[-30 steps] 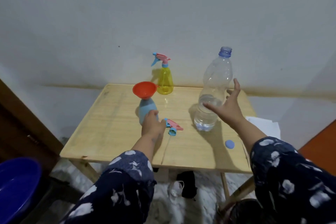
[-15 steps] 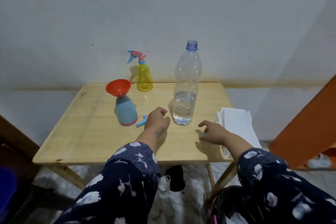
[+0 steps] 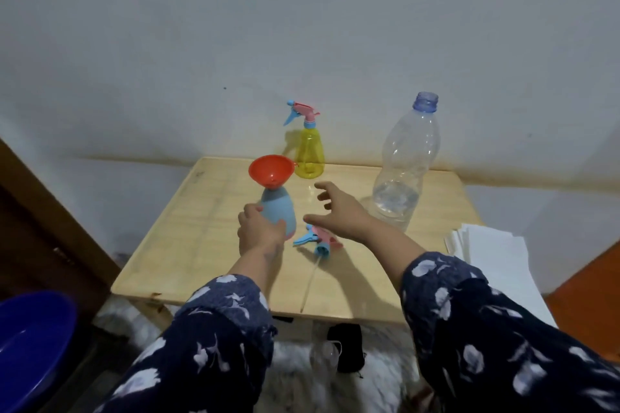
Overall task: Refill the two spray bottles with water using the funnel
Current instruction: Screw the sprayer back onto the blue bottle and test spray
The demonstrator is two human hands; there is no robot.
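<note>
A light blue spray bottle stands on the wooden table with an orange funnel in its neck. My left hand grips its lower body. My right hand hovers open just right of it, fingers spread toward the funnel. The bottle's pink and blue spray head lies on the table under my right wrist. A yellow spray bottle with its head on stands at the back. A clear uncapped water bottle, about a third full, stands at the right.
White papers lie off the table's right edge. A dark blue basin sits on the floor at lower left, beside a dark wooden frame. A black object lies under the table. The wall runs right behind the table.
My left hand has gone back onto the blue spray bottle. My right hand has lifted from the table's right side and moved left toward the funnel. The view has swung left.
</note>
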